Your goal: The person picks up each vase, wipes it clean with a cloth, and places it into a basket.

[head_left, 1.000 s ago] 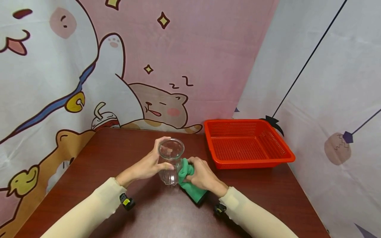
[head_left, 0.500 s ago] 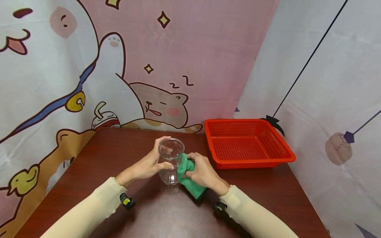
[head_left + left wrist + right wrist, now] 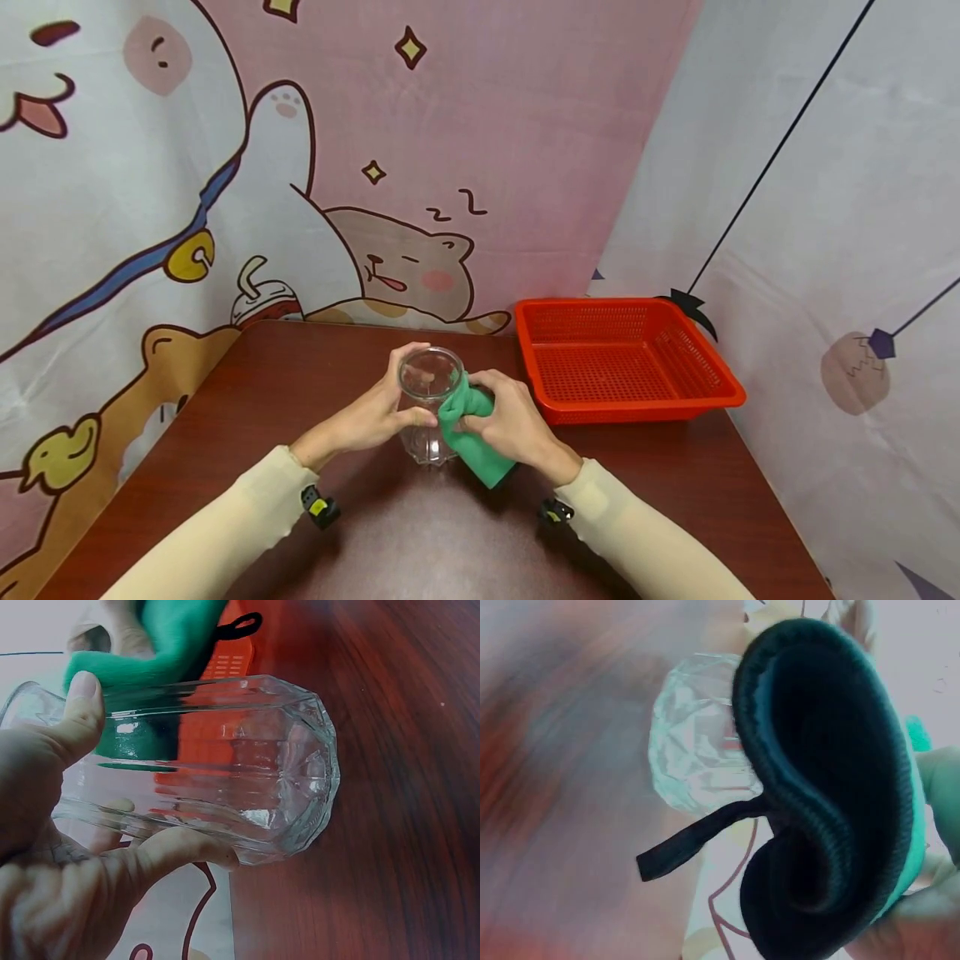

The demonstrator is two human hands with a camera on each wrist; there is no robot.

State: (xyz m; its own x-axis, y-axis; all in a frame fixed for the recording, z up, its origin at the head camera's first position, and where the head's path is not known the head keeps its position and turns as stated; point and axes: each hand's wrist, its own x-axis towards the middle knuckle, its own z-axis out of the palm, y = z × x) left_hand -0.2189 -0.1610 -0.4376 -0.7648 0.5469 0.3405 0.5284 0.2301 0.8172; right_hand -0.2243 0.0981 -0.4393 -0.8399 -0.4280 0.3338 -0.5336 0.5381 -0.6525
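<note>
A clear faceted glass jar (image 3: 427,407) stands upright on the dark red table (image 3: 375,533), and my left hand (image 3: 371,415) grips it round the side, thumb near the rim. In the left wrist view the glass jar (image 3: 225,772) lies between my thumb and fingers. My right hand (image 3: 510,425) holds a folded green cloth (image 3: 468,433) and presses it against the jar's right side near the rim. The right wrist view shows the cloth (image 3: 832,795) rolled up, dark inside, with a black loop (image 3: 697,836) hanging, and the jar (image 3: 694,742) behind it.
An empty orange plastic basket (image 3: 622,358) sits at the table's back right corner. Cartoon-printed curtains wall the table at the back and right. Both forearms wear cream sleeves.
My right hand has slid the green cloth up the jar's right side, from near its base towards the rim. The left hand and jar have stayed in place.
</note>
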